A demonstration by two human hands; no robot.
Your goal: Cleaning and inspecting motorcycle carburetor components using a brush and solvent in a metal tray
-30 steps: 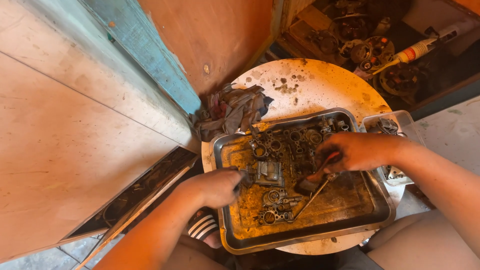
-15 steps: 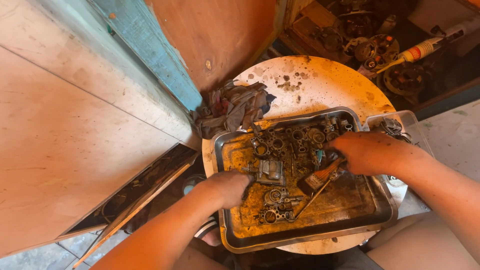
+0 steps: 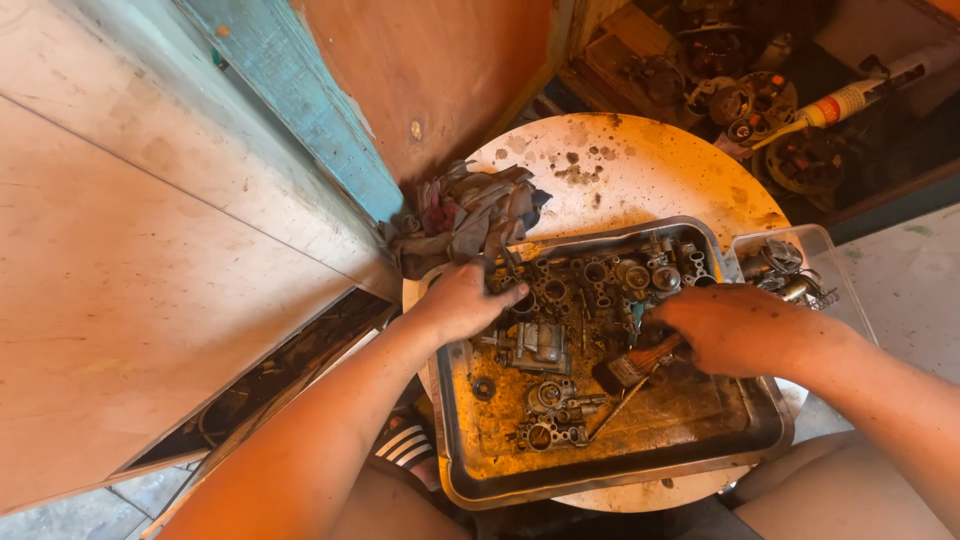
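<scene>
1. A metal tray (image 3: 460, 440) of oily small engine parts (image 3: 590, 290) sat on a round stained tabletop (image 3: 640, 165).
2. The left hand (image 3: 462, 300) reached into the tray's far corner, beside a heap of rags (image 3: 465, 215).
3. The right hand (image 3: 735, 328) gripped a paintbrush (image 3: 630, 368), bristles down in the tray.
</scene>
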